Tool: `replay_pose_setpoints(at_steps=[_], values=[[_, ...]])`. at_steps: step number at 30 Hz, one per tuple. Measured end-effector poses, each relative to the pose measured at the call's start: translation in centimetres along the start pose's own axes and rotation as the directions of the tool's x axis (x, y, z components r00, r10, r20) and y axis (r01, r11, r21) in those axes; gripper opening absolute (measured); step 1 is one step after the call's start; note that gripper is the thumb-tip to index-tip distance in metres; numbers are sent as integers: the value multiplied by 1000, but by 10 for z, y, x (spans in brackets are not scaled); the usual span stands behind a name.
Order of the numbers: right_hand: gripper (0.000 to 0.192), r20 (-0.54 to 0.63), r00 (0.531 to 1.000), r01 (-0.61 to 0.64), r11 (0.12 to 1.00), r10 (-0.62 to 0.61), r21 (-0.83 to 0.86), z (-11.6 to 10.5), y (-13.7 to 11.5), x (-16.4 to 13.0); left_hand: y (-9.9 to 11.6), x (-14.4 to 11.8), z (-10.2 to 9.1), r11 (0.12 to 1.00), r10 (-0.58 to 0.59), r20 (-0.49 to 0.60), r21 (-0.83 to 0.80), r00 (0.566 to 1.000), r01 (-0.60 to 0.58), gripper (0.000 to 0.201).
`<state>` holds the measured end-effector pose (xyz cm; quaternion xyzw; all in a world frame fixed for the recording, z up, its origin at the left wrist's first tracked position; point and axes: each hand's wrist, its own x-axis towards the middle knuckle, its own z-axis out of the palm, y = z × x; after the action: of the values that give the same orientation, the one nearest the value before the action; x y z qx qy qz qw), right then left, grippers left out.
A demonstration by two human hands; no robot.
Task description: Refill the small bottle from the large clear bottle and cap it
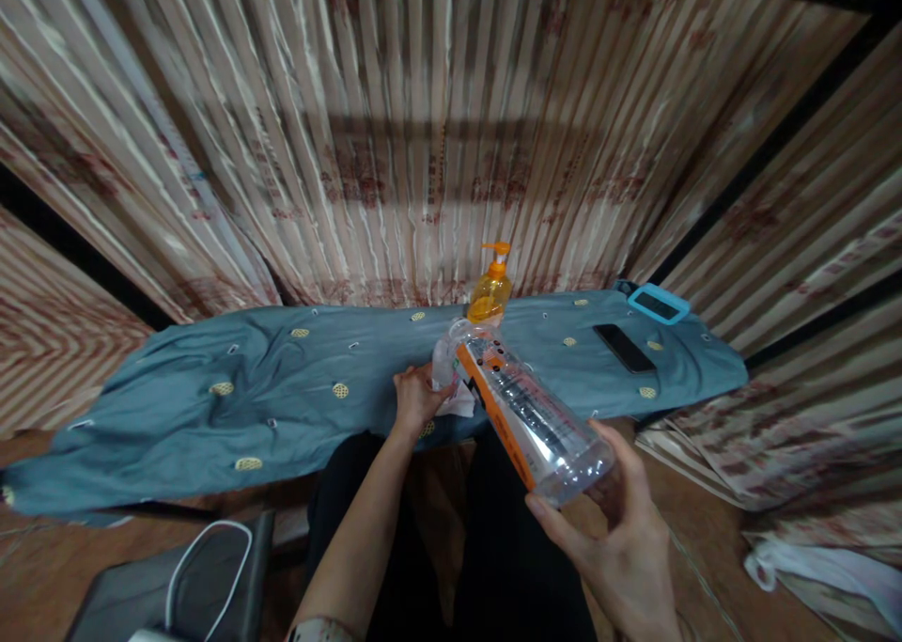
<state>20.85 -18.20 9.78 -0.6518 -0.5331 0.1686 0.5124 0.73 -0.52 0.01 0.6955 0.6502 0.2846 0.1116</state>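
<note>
My right hand [627, 539] is closed around the base of a large clear plastic bottle [536, 412] with an orange and white label. The bottle is tilted, its base toward me and its upper end pointing forward and left. That end reaches a smaller clear plastic container [443, 365]; whether they touch I cannot tell. My left hand [415, 399] grips this container's left side, fingers partly hidden. Below it shows a whitish piece [459, 404], too blurred to name. Just behind stands a pump bottle [489, 292] with amber liquid and an orange pump top.
A teal cloth with yellow prints [381, 360] covers the narrow table. On its right lie a black phone [624, 348] and a blue-framed device [658, 304]. Pleated curtains [423, 153] hang behind. A dark stool [133, 567] with a white cable [170, 581] stands lower left.
</note>
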Motion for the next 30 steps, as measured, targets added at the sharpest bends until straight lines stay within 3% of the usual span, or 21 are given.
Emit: replay_pose_setpoints(at_steps=[30], values=[[87,4,998,69,992,-69,-101,-2,-2,3,-2,0,1,1000,16,-15,-6,1000,-16,19]])
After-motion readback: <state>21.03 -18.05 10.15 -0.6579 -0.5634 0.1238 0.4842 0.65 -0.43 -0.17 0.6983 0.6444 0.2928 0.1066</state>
